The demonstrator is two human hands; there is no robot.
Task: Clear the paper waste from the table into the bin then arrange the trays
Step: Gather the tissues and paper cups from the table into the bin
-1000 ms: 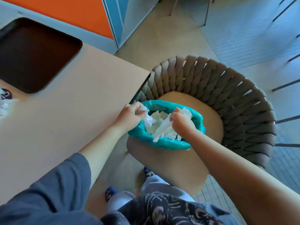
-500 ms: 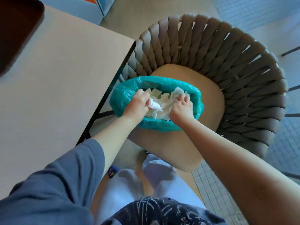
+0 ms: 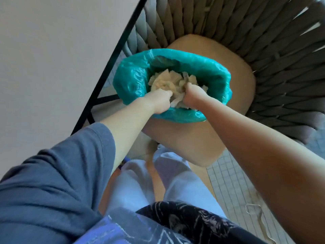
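While both hands press into the bin [image 3: 133, 80] on the chair seat [image 3: 235, 71], left hand [image 3: 159, 101] and right hand [image 3: 192, 96] are fisted on paper waste [image 3: 168, 81]; waste approx. binned; trays not visible, arranging pending.

Woven chair [image 3: 263, 55]: curved backrest of broad grey-brown braided bands, wrapping the upper right of the view; slivers of light show between some bands.

Seat cushion [image 3: 193, 143]: tan, smooth, rounded edges, set inside the backrest and running down toward the viewer.

Table frame [image 3: 112, 60]: black metal bar running diagonally along the tabletop edge, with a short cross-brace joining it lower down.

Floor [image 3: 233, 184]: small pale square tiles, lower right, beside the cushion.

Cord [image 3: 258, 219]: thin, pale, looped on the tiles near the lower right corner.

Trousers [image 3: 137, 184]: pale, loose, creased, directly below the cushion.

Sleeve [image 3: 58, 173]: blue-grey fabric, folded, lower left.

Printed garment [image 3: 175, 224]: dark with light line pattern, bottom centre.
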